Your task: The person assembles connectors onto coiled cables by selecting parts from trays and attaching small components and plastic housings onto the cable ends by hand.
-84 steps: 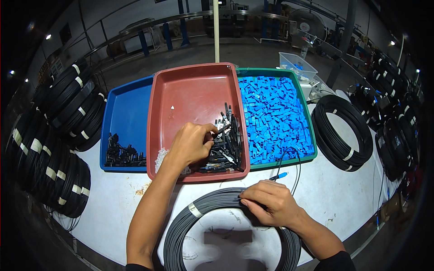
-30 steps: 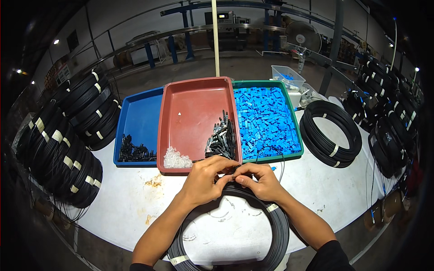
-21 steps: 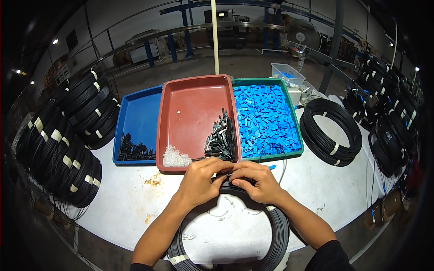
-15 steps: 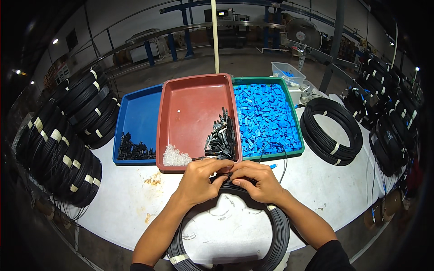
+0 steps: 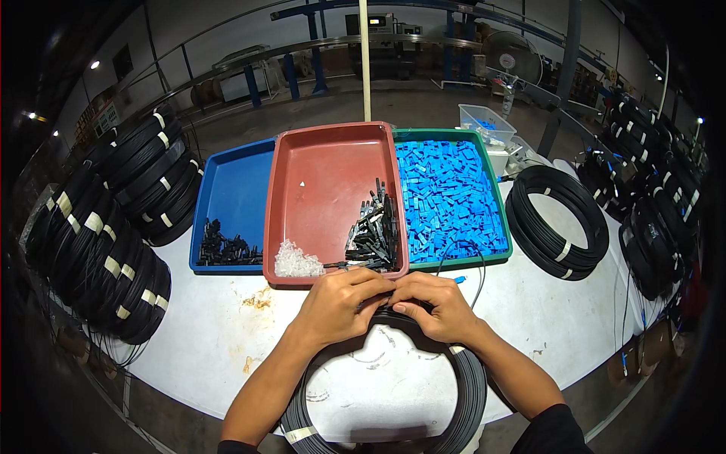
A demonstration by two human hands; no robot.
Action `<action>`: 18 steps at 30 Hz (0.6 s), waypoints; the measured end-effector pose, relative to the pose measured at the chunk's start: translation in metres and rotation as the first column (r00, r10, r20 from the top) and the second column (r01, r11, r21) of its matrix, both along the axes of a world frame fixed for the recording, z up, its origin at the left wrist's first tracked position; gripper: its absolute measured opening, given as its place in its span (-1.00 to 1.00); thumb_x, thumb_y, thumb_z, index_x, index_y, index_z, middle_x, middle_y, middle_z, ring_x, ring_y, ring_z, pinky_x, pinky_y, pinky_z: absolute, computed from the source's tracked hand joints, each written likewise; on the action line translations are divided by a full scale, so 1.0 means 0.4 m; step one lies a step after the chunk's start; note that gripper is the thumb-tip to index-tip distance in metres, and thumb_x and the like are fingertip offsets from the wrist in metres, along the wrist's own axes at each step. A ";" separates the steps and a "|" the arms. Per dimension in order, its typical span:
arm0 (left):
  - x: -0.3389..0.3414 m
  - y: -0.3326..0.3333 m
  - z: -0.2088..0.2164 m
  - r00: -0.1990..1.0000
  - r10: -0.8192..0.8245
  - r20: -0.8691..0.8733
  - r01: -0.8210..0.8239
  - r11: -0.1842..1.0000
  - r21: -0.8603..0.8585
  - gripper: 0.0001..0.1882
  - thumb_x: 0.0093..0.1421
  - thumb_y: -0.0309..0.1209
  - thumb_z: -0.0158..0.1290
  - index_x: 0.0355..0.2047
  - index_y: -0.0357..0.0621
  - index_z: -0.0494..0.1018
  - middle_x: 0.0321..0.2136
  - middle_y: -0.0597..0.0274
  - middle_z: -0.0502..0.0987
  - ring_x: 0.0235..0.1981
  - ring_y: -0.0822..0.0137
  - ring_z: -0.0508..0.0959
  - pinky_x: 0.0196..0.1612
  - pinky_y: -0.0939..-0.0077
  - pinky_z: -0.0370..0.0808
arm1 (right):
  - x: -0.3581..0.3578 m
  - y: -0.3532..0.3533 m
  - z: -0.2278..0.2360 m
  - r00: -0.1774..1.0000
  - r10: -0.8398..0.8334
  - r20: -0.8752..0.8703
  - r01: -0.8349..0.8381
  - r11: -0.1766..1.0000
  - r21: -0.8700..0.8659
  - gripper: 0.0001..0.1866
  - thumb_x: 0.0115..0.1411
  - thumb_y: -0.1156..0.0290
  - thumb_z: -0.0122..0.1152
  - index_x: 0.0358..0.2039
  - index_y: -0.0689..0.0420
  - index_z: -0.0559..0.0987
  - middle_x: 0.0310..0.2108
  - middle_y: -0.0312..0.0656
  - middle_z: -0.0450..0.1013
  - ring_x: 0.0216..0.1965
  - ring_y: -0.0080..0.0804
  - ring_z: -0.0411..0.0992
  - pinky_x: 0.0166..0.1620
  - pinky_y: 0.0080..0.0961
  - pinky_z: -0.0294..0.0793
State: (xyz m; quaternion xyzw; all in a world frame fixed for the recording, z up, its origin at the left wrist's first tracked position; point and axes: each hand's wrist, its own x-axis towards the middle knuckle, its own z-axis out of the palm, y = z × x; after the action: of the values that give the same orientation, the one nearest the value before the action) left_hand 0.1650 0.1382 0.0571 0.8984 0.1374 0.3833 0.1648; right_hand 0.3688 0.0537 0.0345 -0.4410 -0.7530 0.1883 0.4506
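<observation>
A coil of black cable (image 5: 470, 393) lies at the table's near edge, with pale tape bands round it. Over its far side my left hand (image 5: 339, 304) and my right hand (image 5: 435, 306) meet, thumbs and fingers pinched together. Whatever small piece they grip is hidden behind the fingers. Just beyond my right hand, a blue connector (image 5: 460, 279) shows on the table beside a thin looping black cable (image 5: 482, 281). My knuckles are close to the front rim of the red tray (image 5: 333, 151), which holds black slim parts (image 5: 372, 234) and a heap of clear small pieces (image 5: 296, 262).
Left of the red tray is a blue tray (image 5: 234, 170) with black pieces; right of it, a green tray (image 5: 495, 204) full of blue connectors. Another cable coil (image 5: 522, 227) lies to the right. Stacked coils (image 5: 98, 250) stand at the left, more coils (image 5: 658, 227) at the far right.
The whole view has shifted slightly, so the trays sit a little farther right. My fingers stay pinched together over the coil, with only a small change in their pose.
</observation>
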 end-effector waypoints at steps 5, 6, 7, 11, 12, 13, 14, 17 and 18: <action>-0.008 -0.001 0.006 1.000 0.026 -0.001 -0.026 0.996 -0.087 -0.77 0.02 -0.56 0.29 -0.26 -0.22 0.66 -0.34 0.10 0.68 -0.35 0.13 0.70 -0.27 0.34 0.64 | -0.008 -0.002 0.002 1.000 -0.031 0.006 0.030 0.996 0.080 -0.88 0.17 0.54 0.34 -0.26 0.24 0.67 -0.20 -0.05 0.60 -0.16 -0.14 0.60 -0.08 -0.32 0.59; -0.009 -0.003 0.010 0.999 0.034 -0.009 -0.035 0.992 -0.123 -0.78 0.02 -0.56 0.29 -0.26 -0.22 0.66 -0.34 0.10 0.68 -0.35 0.13 0.69 -0.27 0.34 0.63 | -0.008 -0.002 0.000 1.000 -0.030 0.007 0.030 0.996 0.079 -0.88 0.17 0.54 0.34 -0.26 0.24 0.67 -0.20 -0.05 0.60 -0.16 -0.14 0.60 -0.08 -0.32 0.59; -0.009 -0.004 0.011 0.999 0.041 -0.018 -0.043 0.986 -0.160 -0.78 0.02 -0.56 0.29 -0.27 -0.22 0.66 -0.34 0.10 0.68 -0.36 0.12 0.69 -0.27 0.34 0.63 | -0.007 -0.001 -0.002 0.999 -0.048 0.012 0.047 0.995 0.083 -0.88 0.16 0.55 0.34 -0.26 0.24 0.67 -0.19 -0.06 0.60 -0.16 -0.14 0.61 -0.08 -0.33 0.59; -0.009 -0.003 0.006 1.000 0.028 -0.011 -0.029 0.988 -0.154 -0.79 0.03 -0.56 0.30 -0.27 -0.22 0.66 -0.34 0.09 0.68 -0.37 0.13 0.69 -0.27 0.34 0.63 | -0.008 -0.006 0.007 0.999 -0.051 0.017 0.050 0.997 0.055 -0.88 0.15 0.56 0.35 -0.26 0.24 0.68 -0.18 -0.07 0.61 -0.16 -0.15 0.61 -0.09 -0.34 0.60; -0.010 0.000 0.000 1.000 0.011 -0.010 -0.012 0.986 -0.166 -0.79 0.04 -0.55 0.30 -0.26 -0.21 0.66 -0.34 0.09 0.68 -0.36 0.15 0.70 -0.26 0.35 0.63 | -0.009 -0.007 0.008 0.999 -0.050 0.017 0.049 0.997 0.054 -0.88 0.15 0.56 0.35 -0.26 0.24 0.68 -0.18 -0.07 0.61 -0.16 -0.15 0.61 -0.09 -0.34 0.60; -0.011 0.001 -0.003 1.000 -0.006 -0.009 0.004 0.984 -0.178 -0.79 0.04 -0.54 0.31 -0.25 -0.21 0.66 -0.34 0.09 0.68 -0.36 0.16 0.70 -0.26 0.35 0.62 | -0.010 -0.008 0.008 0.999 -0.048 0.021 0.046 0.997 0.063 -0.87 0.15 0.56 0.35 -0.26 0.23 0.68 -0.18 -0.06 0.60 -0.16 -0.15 0.61 -0.09 -0.35 0.60; -0.012 0.001 -0.003 1.000 -0.004 -0.009 0.002 0.984 -0.179 -0.79 0.04 -0.54 0.31 -0.25 -0.21 0.66 -0.34 0.09 0.68 -0.36 0.16 0.70 -0.26 0.35 0.62 | -0.011 -0.008 0.008 0.999 -0.045 0.025 0.043 0.996 0.072 -0.87 0.15 0.56 0.36 -0.26 0.23 0.68 -0.18 -0.06 0.60 -0.16 -0.16 0.61 -0.10 -0.35 0.60; -0.011 0.003 0.000 1.000 -0.006 0.007 0.008 0.981 -0.194 -0.71 0.04 -0.54 0.33 -0.17 -0.15 0.69 -0.35 0.13 0.70 -0.38 0.25 0.69 -0.30 0.40 0.61 | -0.011 -0.002 0.002 0.999 -0.038 0.022 0.035 0.988 0.153 -0.87 0.14 0.57 0.36 -0.27 0.23 0.69 -0.21 -0.08 0.59 -0.18 -0.18 0.60 -0.11 -0.36 0.60; -0.013 0.003 0.003 1.000 -0.014 -0.009 0.011 0.979 -0.201 -0.69 0.06 -0.53 0.32 -0.13 -0.14 0.68 -0.34 0.12 0.69 -0.37 0.25 0.68 -0.29 0.40 0.60 | -0.010 -0.002 0.001 0.999 -0.037 0.023 0.033 0.988 0.151 -0.87 0.14 0.57 0.36 -0.27 0.23 0.69 -0.21 -0.08 0.59 -0.18 -0.18 0.60 -0.11 -0.36 0.60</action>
State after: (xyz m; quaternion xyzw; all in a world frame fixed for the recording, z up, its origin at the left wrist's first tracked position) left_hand 0.1597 0.1393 0.0585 0.8800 0.1707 0.3616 0.2564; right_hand 0.3646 0.0527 0.0349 -0.4213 -0.7628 0.1174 0.4762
